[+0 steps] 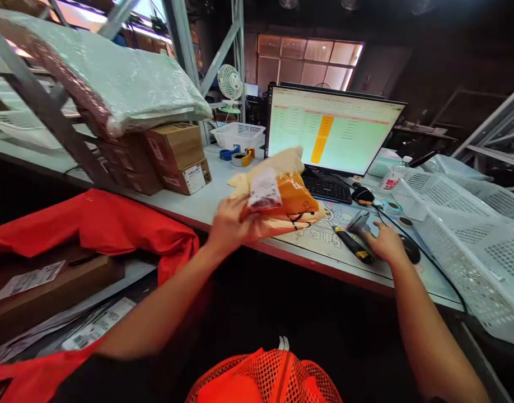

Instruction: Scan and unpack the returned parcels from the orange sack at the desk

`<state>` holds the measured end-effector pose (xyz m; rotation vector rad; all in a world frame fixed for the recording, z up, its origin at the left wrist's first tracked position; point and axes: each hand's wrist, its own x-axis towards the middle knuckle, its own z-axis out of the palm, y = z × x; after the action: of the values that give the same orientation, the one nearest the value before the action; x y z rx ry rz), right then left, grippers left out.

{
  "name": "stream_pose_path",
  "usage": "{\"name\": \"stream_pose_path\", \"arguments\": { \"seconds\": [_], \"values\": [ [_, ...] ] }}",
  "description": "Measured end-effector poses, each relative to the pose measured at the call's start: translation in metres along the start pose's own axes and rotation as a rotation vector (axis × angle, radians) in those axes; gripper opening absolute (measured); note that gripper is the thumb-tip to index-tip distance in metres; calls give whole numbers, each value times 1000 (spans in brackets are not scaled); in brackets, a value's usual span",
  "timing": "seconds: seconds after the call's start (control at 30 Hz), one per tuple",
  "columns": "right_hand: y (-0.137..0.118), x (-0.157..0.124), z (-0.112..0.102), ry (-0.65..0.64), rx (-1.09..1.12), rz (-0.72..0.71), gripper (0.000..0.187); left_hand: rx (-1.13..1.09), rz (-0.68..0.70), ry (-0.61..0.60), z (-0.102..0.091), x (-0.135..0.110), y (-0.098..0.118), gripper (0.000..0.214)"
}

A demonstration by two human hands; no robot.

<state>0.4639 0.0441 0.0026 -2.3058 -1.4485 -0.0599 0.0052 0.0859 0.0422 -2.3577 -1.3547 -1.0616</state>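
My left hand grips an orange plastic mailer parcel with a cream part at its top and a white label, holding it above the desk's front edge. My right hand closes around a grey handheld barcode scanner on the printed desk mat. A black object lies just past that hand, partly hidden by it. A black-and-yellow utility knife lies to its left, not touched.
White mesh plastic baskets fill the right side. A monitor showing a spreadsheet, a keyboard, tape rolls and cardboard boxes stand on the desk. Red cloth lies on a lower shelf at left.
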Motion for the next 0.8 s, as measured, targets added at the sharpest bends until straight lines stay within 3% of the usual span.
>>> {"name": "stream_pose_path", "arguments": {
  "seconds": [0.07,0.17,0.27,0.4,0.5,0.57,0.7,0.8],
  "values": [
    [15,-1,14,-124,-64,66,70,-2,-11,-165,35,7,18,52],
    [21,-3,22,-158,-113,72,69,101,-6,-336,72,13,46,78],
    [13,6,25,-150,-153,61,61,102,108,-416,88,13,63,99],
    [-4,23,22,-183,-177,118,54,60,155,-539,101,7,73,92],
    [-16,25,-2,-155,-120,109,49,81,161,-538,112,-3,80,82],
    [-27,17,-28,-168,22,41,43,102,250,-520,119,-12,90,70],
    [-60,-17,-82,-344,246,-256,42,92,451,-487,134,-37,113,63],
    [-89,-43,-102,-511,295,-437,40,104,479,-454,140,-47,120,61]
  ]
}}
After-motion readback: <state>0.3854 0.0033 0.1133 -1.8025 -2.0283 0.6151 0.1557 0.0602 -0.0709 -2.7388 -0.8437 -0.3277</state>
